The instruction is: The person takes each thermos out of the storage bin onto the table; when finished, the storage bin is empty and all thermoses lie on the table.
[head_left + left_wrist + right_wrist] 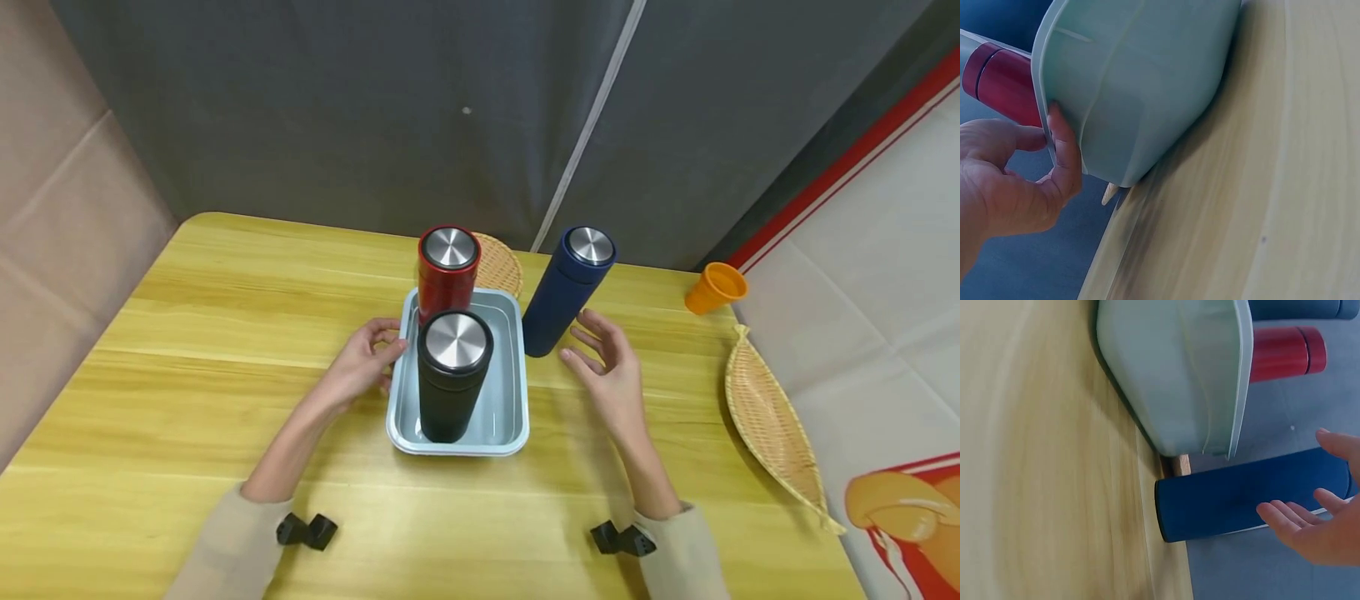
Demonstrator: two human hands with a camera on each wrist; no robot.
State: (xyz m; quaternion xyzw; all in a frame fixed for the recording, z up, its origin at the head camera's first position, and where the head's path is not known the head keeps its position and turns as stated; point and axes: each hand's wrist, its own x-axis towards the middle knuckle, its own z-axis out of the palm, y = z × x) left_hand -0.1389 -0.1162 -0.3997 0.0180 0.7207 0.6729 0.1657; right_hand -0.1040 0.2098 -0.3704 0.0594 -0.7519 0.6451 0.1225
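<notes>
My left hand (365, 357) pinches the left rim of a pale blue plastic basin (522, 408); in the left wrist view the thumb and fingers (1067, 150) lie on either side of that rim. Inside the basin stand a black thermos (448, 404) at the front and a red thermos (444, 287) behind it, both with silver lids. A navy blue thermos (558, 304) stands upright on the table just right of the basin. Beside it is my right hand (613, 375), fingers spread and slightly bent, holding nothing. The right wrist view shows those fingers (1282, 522) near the thermos's side.
A round woven tray (501, 265) lies behind the basin. At the far right are an orange cup (716, 289) and a long woven basket (772, 425) by the wall. The wooden table (225, 333) ends at a dark grey curtain (360, 108).
</notes>
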